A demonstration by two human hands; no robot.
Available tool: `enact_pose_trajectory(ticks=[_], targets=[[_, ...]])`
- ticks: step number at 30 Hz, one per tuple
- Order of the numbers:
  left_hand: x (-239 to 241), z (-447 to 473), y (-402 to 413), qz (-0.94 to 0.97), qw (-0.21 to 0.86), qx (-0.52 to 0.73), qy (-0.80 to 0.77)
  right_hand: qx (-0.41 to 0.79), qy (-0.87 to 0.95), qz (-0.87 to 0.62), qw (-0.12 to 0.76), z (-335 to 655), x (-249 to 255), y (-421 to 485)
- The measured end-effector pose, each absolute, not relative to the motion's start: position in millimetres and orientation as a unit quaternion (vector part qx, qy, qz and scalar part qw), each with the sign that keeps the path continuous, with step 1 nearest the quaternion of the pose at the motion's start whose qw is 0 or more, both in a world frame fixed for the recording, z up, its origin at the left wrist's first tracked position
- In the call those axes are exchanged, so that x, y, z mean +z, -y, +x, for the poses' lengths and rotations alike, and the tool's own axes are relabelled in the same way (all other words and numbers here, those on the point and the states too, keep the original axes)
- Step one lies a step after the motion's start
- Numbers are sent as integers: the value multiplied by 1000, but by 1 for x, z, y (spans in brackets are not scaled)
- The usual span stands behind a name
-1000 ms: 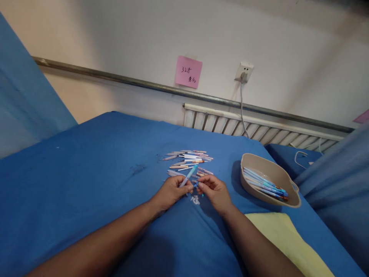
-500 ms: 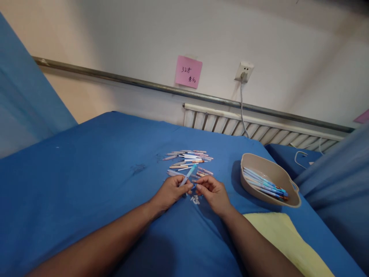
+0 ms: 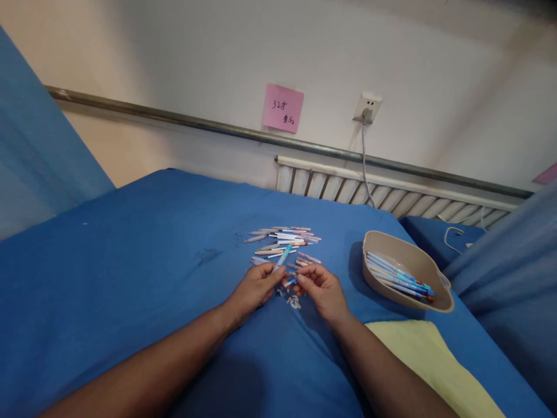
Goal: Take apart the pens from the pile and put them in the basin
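Observation:
My left hand point(image 3: 256, 285) is closed around a pen point(image 3: 284, 256), whose light blue end points up and away from me. Just to its right, my right hand point(image 3: 321, 289) has thumb and forefinger pinched together. A small blue and white piece point(image 3: 290, 282) shows between the two hands; whether the right fingers grip it I cannot tell. Small white scraps point(image 3: 295, 302) lie on the blue cloth below the fingertips. Beyond the hands lie several loose pens and pen parts point(image 3: 285, 237), some partly hidden by the fingers.
A beige basket point(image 3: 404, 247) on the right holds several blue and white pens point(image 3: 400, 277). A yellow cloth point(image 3: 418, 342) lies nearer to me, beside my right forearm. The blue-covered table point(image 3: 143, 249) reaches back to a radiator point(image 3: 322, 183). Blue curtains point(image 3: 500, 273) hang at both sides.
The pen in my left hand has shifted slightly down and left. The blue and white piece between the hands shows more clearly now. The right hand has barely moved.

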State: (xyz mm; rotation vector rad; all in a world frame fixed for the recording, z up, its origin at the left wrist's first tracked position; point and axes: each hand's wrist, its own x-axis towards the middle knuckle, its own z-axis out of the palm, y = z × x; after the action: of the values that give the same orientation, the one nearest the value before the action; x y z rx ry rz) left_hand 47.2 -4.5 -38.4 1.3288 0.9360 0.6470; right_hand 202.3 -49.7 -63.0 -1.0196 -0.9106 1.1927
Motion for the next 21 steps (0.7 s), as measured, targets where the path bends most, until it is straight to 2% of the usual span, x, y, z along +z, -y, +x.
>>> enact_pose_trajectory(ticks=[8, 21], targets=[[-44, 44, 1, 658, 596, 234, -396, 462, 328, -439, 697, 227, -64, 42], [-42, 40, 0, 756, 493, 211, -374, 408, 379, -458, 693, 234, -64, 43]])
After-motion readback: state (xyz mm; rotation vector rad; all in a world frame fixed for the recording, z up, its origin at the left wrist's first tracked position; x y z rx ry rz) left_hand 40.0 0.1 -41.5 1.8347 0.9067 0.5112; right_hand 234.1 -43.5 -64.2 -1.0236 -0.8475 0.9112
